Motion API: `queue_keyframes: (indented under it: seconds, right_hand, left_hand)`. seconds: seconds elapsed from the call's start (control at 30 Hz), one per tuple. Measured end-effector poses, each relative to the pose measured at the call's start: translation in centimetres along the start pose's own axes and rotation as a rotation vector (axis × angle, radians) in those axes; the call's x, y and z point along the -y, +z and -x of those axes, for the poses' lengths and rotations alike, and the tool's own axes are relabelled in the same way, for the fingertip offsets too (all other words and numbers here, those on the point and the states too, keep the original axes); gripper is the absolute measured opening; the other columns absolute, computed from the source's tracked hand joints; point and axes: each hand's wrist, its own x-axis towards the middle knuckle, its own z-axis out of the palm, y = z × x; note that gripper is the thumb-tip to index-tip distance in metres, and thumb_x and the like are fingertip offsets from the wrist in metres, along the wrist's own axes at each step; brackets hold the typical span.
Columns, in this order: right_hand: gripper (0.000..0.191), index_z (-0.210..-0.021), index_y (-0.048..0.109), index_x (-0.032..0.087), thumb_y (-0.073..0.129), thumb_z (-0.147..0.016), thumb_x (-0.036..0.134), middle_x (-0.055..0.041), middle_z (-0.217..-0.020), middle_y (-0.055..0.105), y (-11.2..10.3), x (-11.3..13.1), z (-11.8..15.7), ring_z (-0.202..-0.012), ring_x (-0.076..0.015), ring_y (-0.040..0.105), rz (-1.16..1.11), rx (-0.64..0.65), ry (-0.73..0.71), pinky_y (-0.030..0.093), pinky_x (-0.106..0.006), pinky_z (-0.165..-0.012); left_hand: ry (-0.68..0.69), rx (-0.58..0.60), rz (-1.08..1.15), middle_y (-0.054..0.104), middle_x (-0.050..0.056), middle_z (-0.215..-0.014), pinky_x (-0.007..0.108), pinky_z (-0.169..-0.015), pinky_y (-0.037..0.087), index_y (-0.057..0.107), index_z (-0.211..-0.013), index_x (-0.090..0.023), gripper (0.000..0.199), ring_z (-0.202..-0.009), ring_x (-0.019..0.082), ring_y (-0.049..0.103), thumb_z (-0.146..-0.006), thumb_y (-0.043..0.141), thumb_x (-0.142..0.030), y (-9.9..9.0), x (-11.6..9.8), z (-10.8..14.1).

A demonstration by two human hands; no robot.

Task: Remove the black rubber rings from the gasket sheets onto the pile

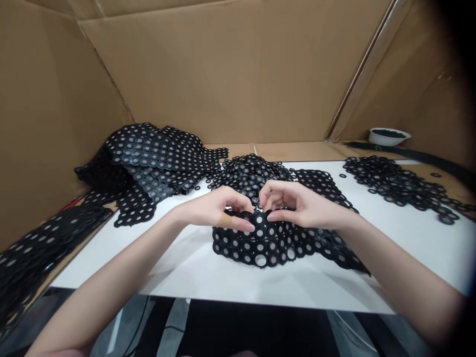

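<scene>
Pinching the black washer sheet [267, 245] at its upper edge, left hand [219, 210] and right hand [293, 206] curl fingertips nearly together, sheet mid-way on the white table [409, 248]; small, even grips keep it from tearing.

Head-worn camera faces forward and down, close above hands [219, 210] on white table [420, 218]; cardboard wall [208, 74] beyond.

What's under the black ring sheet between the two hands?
The black ring sheet rests on a white tabletop, seen at its edges; directly beneath its heap is hidden.
</scene>
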Motion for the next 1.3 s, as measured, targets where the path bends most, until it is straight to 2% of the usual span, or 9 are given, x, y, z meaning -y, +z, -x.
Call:
queue_keyframes:
  seconds: [0.13,0.3,0.47,0.6,0.73,0.83,1.03,1.2,1.3]
  right_hand:
    - [0.019,-0.093,0.054,0.016,0.067,-0.080,0.012,-0.0013,-0.088,0.060,0.4,1.0,0.2,-0.082,-0.0113,0.063,-0.041,-0.025,-0.085,0.051,-0.024,-0.076]
    - [0.009,-0.089,0.062,0.016,0.067,-0.082,0.017,-0.0034,-0.087,0.065,0.8,1.8,0.3,-0.081,-0.0137,0.062,0.119,-0.144,-0.193,0.052,-0.027,-0.076]
    - [0.009,-0.089,0.070,0.018,0.062,-0.086,0.016,-0.0045,-0.084,0.069,1.8,2.4,0.8,-0.080,-0.0159,0.062,0.389,-0.286,-0.300,0.050,-0.031,-0.074]
    - [0.014,-0.090,0.070,0.016,0.056,-0.090,0.018,-0.0060,-0.086,0.069,3.2,3.1,1.7,-0.079,-0.0157,0.062,0.393,-0.351,-0.260,0.050,-0.030,-0.071]
    - [0.014,-0.094,0.069,0.016,0.068,-0.082,0.024,-0.0056,-0.085,0.069,4.3,3.6,2.1,-0.078,-0.0164,0.063,0.384,-0.427,-0.266,0.051,-0.030,-0.070]
    - [0.009,-0.087,0.069,0.017,0.069,-0.081,0.023,-0.0045,-0.079,0.069,4.8,3.6,1.9,-0.072,-0.0160,0.063,0.392,-0.485,-0.249,0.050,-0.029,-0.065]
    - [0.010,-0.084,0.067,0.017,0.058,-0.088,0.019,-0.0063,-0.075,0.067,5.4,2.7,1.9,-0.068,-0.0169,0.060,0.434,-0.498,-0.265,0.047,-0.031,-0.060]
    - [0.016,-0.080,0.063,0.016,0.052,-0.089,0.010,-0.0066,-0.072,0.065,6.1,1.7,1.7,-0.066,-0.0168,0.058,0.493,-0.522,-0.394,0.044,-0.031,-0.061]
    - [0.018,-0.074,0.060,0.015,0.051,-0.089,0.009,-0.0055,-0.067,0.062,6.4,1.5,1.5,-0.063,-0.0156,0.055,0.503,-0.539,-0.416,0.043,-0.031,-0.059]
  left_hand:
    - [0.069,0.027,0.161,0.065,0.001,-0.079,0.013,-0.066,0.042,0.068,-0.089,-0.010,0.026,-0.071,0.006,0.055,-0.080,0.068,-0.035,0.1,0.0,0.0]
    - [0.113,-0.086,0.332,0.068,0.005,-0.084,0.016,-0.072,0.049,0.069,-0.089,-0.011,0.021,-0.076,0.010,0.062,-0.078,0.070,-0.028,1.2,0.2,0.7]
    - [0.094,-0.249,0.349,0.066,0.002,-0.073,0.011,-0.060,0.044,0.070,-0.082,-0.011,0.018,-0.064,0.005,0.056,-0.075,0.073,-0.027,1.9,-0.4,1.1]
    - [0.127,-0.275,0.350,0.067,0.001,-0.073,0.011,-0.060,0.044,0.071,-0.084,-0.012,0.016,-0.064,0.004,0.057,-0.075,0.073,-0.025,2.2,-0.8,1.3]
    - [0.168,-0.310,0.327,0.068,0.002,-0.074,0.012,-0.062,0.045,0.072,-0.085,-0.011,0.016,-0.065,0.006,0.059,-0.077,0.071,-0.024,2.4,-1.3,1.4]
    - [0.167,-0.343,0.279,0.067,0.002,-0.073,0.012,-0.061,0.044,0.072,-0.084,-0.011,0.016,-0.063,0.005,0.058,-0.076,0.072,-0.025,2.8,-1.5,1.4]
    - [0.177,-0.394,0.252,0.066,-0.001,-0.070,0.011,-0.058,0.041,0.072,-0.084,-0.013,0.012,-0.060,0.003,0.053,-0.076,0.072,-0.023,3.5,-1.4,1.5]
    - [0.167,-0.387,0.245,0.064,0.000,-0.069,0.013,-0.059,0.040,0.071,-0.080,-0.012,0.016,-0.061,0.005,0.053,-0.080,0.068,-0.028,4.1,-1.2,1.7]
    - [0.166,-0.404,0.235,0.064,0.001,-0.069,0.014,-0.058,0.039,0.069,-0.077,-0.011,0.020,-0.061,0.005,0.053,-0.083,0.065,-0.029,4.4,-1.4,1.7]
